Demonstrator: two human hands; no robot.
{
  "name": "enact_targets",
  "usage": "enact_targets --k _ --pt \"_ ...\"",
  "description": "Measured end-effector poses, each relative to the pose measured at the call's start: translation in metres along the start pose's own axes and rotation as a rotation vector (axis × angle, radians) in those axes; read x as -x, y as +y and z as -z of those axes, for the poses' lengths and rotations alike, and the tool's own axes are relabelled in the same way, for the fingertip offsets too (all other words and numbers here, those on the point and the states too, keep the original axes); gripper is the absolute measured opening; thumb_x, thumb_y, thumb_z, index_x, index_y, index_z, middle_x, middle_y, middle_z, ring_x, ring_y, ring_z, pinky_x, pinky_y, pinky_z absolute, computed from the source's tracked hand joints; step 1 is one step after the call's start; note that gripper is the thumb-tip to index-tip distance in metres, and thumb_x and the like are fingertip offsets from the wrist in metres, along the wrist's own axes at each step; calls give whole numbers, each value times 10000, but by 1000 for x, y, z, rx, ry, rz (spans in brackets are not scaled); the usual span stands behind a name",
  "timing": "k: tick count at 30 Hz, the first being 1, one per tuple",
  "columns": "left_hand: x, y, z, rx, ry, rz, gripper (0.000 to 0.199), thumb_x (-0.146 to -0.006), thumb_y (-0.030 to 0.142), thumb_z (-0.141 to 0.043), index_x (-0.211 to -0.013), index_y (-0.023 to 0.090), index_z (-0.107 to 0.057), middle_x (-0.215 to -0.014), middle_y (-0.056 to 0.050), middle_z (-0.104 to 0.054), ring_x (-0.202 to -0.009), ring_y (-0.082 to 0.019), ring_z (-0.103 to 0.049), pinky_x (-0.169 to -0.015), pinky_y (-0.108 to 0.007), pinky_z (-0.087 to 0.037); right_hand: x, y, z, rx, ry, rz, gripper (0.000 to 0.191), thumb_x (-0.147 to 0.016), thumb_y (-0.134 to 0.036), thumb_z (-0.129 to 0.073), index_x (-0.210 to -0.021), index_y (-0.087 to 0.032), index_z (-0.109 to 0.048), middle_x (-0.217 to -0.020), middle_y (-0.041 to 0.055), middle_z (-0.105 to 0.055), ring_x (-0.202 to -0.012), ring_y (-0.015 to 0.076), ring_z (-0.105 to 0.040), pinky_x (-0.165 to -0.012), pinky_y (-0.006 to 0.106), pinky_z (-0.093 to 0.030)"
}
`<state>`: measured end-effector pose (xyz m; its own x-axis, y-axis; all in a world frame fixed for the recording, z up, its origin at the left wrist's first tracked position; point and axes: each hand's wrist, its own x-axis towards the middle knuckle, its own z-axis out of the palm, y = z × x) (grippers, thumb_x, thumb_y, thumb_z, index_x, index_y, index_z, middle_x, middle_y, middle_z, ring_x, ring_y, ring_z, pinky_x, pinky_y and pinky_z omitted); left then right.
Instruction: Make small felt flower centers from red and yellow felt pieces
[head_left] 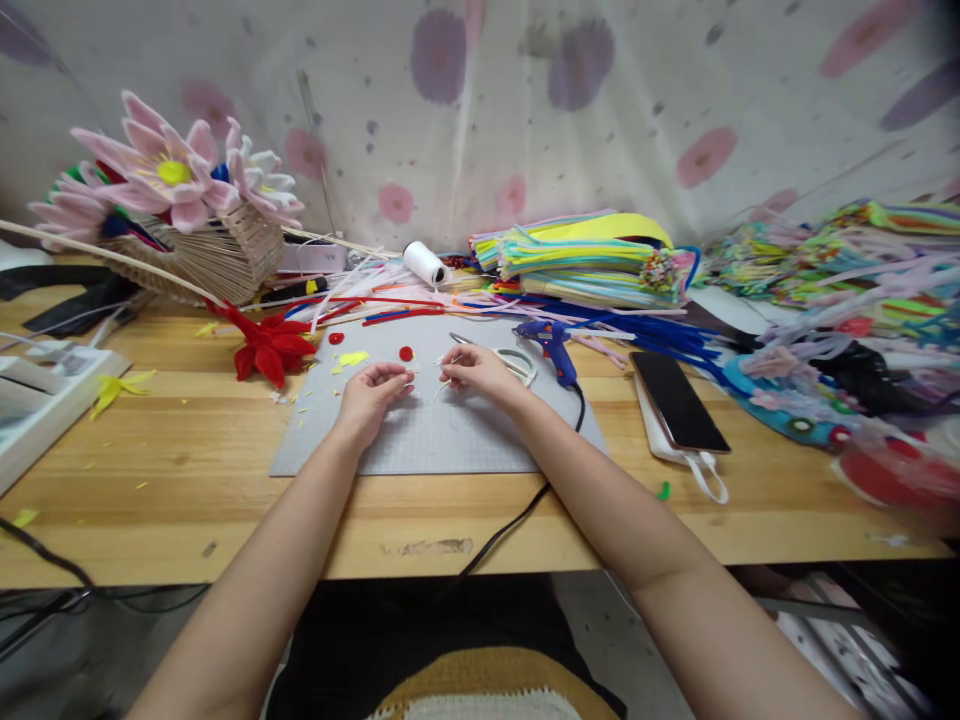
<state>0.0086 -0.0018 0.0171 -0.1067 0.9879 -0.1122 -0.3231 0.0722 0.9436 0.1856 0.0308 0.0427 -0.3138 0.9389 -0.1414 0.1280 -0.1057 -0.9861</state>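
Observation:
Above the grey cutting mat (450, 455), my left hand (373, 398) is closed in a pinch on a thin white strand. My right hand (480, 372) pinches thin white strands (442, 386) too, their ends poking out below the fingertips. A small gap separates the two hands; whether one strand spans it is too fine to tell. Just beyond my left fingertips lies a red disc (406, 353), with a second one farther left. White-handled scissors (519, 366) rest partly behind my right hand. Yellow scraps (354, 358) are scattered on the mat's left side.
A blue glue gun (551, 348) lies at the mat's right, its black cord running off the table's front edge. Farther right is a phone (679, 400). A red fuzzy flower (271, 345) sits left. Behind are a white thread spool (425, 264) and pipe cleaner bundles (592, 255).

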Motion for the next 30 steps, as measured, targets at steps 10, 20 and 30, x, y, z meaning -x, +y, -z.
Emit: enact_targets --k 10,20,30 --pt "-1 3 5 -163 74 -55 333 -515 393 -766 -677 131 -640 -655 -47 -668 -598 -136 -611 -671 -299 -509 -17 -1 -27 -33 -82 -52 115 -832 -220 -519 -784 -142 -590 -653 11 -668 -502 51 -554 -465 149 -410" --pt "-7 7 11 -44 153 -94 234 -599 301 -707 -739 126 -643 -668 -34 -654 -659 -131 -618 -741 -313 -509 -17 7 -30 854 95 257 337 -780 -473 -597 -996 -223 -660 -793 47 -691 -778 166 -608 -653 254 -391" --pt "-2 1 7 -431 18 -232 260 -609 383 -727 -738 165 -674 -728 -35 -656 -650 -124 -569 -601 -229 -450 -14 7 -26 917 209 330 447 -771 -617 -513 -927 -221 -650 -791 33 -668 -754 151 -575 -613 250 -325"
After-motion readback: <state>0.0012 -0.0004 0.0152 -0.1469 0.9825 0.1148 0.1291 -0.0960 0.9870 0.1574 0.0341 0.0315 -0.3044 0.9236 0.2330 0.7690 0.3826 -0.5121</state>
